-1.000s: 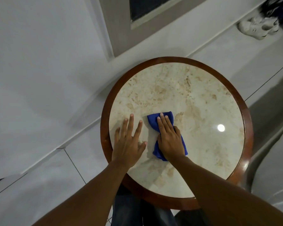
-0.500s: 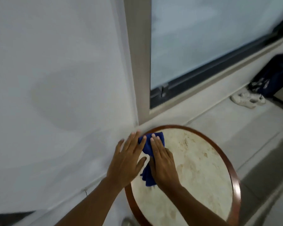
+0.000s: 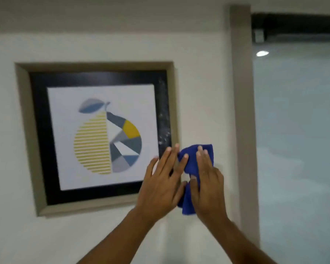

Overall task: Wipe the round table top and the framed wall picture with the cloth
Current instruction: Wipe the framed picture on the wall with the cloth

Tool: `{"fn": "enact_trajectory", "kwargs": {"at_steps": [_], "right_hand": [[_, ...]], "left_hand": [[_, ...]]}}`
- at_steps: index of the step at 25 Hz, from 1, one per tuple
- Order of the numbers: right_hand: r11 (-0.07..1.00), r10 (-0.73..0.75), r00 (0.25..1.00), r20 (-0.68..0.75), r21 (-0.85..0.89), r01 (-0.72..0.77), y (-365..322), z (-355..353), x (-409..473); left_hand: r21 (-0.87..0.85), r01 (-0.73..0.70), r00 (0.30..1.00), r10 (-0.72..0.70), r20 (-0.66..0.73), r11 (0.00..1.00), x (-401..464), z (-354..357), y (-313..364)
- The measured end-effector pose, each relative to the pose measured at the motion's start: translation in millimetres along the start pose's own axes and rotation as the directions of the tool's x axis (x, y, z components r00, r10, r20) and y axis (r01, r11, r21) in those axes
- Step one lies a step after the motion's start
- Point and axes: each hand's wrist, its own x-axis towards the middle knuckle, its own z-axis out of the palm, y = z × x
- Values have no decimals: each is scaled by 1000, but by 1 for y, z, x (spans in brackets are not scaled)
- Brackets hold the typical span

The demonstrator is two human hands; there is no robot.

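The framed wall picture (image 3: pixel 95 138) hangs on the white wall, a pear print inside a black mat and a grey-beige frame. Pale dust specks show on the mat's right side. The blue cloth (image 3: pixel 193 161) is raised in front of the wall just right of the frame's lower right corner. My right hand (image 3: pixel 208 185) holds the cloth against its palm, fingers spread flat over it. My left hand (image 3: pixel 162 183) covers the frame's lower right corner, fingers apart, with its fingertips touching the cloth's left edge. The round table is out of view.
A beige vertical door or window jamb (image 3: pixel 242 119) runs down the wall right of the hands. Beyond it is a frosted glass pane (image 3: pixel 297 141) with a dark top rail (image 3: pixel 295 25) and a light reflection.
The view has swung up from the round table to the wall picture. Both hands have lifted off the table top, and the cloth went up with them to the frame's lower right corner.
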Motion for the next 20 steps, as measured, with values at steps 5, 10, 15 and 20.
{"fn": "enact_trajectory", "kwargs": {"at_steps": [5,10,15,20], "right_hand": [[991,-131,980,-150,-11,131,-50,28,159],[936,-111,985,132,-319,148,-51,65,231],[908,-56,997,60,-412,75,-27,103,219],[923,4,999,49,-384,15,-11,126,137]], "left_hand": [[173,167,982,-147,-120,971,79,-65,-95],[333,286,952,-306,9,899,83,-52,-156],[306,306,951,-306,-47,902,63,-14,-169],[323,260,964,-228,-134,910,54,4,-175]]}}
